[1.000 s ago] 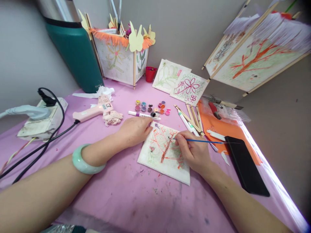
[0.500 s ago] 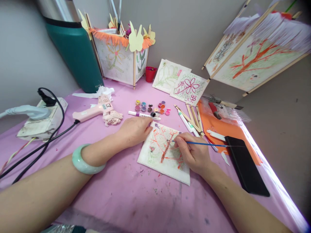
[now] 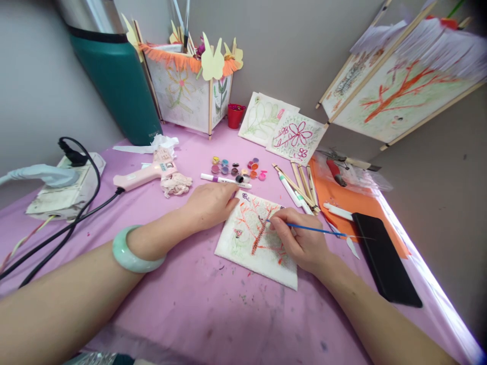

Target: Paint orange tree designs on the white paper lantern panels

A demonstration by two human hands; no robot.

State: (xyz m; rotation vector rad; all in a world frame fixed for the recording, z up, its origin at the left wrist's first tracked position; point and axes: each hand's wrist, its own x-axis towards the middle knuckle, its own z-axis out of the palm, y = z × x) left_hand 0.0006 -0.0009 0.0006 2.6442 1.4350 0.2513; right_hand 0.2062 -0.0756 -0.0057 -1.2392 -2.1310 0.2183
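A white square panel (image 3: 236,248) painted with a reddish-orange branching tree, a small bird and green patches lies tilted on the pink-purple cloth. My left hand (image 3: 209,207) rests flat at its upper left edge, fingertips by the corner, thumb lowered a little apart; it holds nothing up. My right hand (image 3: 302,238) pinches a thin blue paintbrush (image 3: 314,229) over the panel's right side. The brush tip touches or hovers just above the upper trunk; which one I cannot tell. Small paint pots (image 3: 235,171) and a white marker (image 3: 224,180) lie behind the panel.
A pink glue gun (image 3: 142,176), power strip (image 3: 72,187) and green bottle (image 3: 117,86) stand left. Behind are a decorated paper lantern (image 3: 178,96), red bucket (image 3: 236,116) and painted panels (image 3: 297,136). Sticks (image 3: 302,182), orange sheet (image 3: 365,213) and black phone (image 3: 386,258) lie right.
The brush in my right hand has tilted, its back end now lower and nearer, its tip shifted slightly left. My left hand and the panel look unmoved.
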